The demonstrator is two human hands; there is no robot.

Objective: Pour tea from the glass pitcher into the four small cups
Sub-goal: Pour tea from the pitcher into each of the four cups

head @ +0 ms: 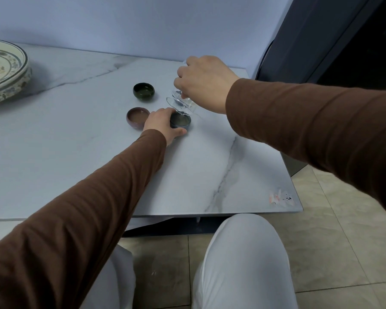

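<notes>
My right hand (204, 82) grips the clear glass pitcher (182, 105) and holds it tilted steeply, spout down, over a small blue-grey cup (181, 122). My left hand (163, 126) wraps around that cup's left and near side, steadying it on the marble table (76, 152). Pale liquid lies in the blue-grey cup. A purple-brown cup (138, 117) with liquid in it stands just left of my left hand. A dark green cup (143, 91), also holding liquid, sits farther back. Only these three cups show.
A large patterned ceramic bowl (5, 70) stands at the table's far left. A dark cabinet (332, 41) rises at the right behind the table. The table's near edge and right corner are close to my knees (243, 253). A worn sticker (281, 198) marks the near right corner.
</notes>
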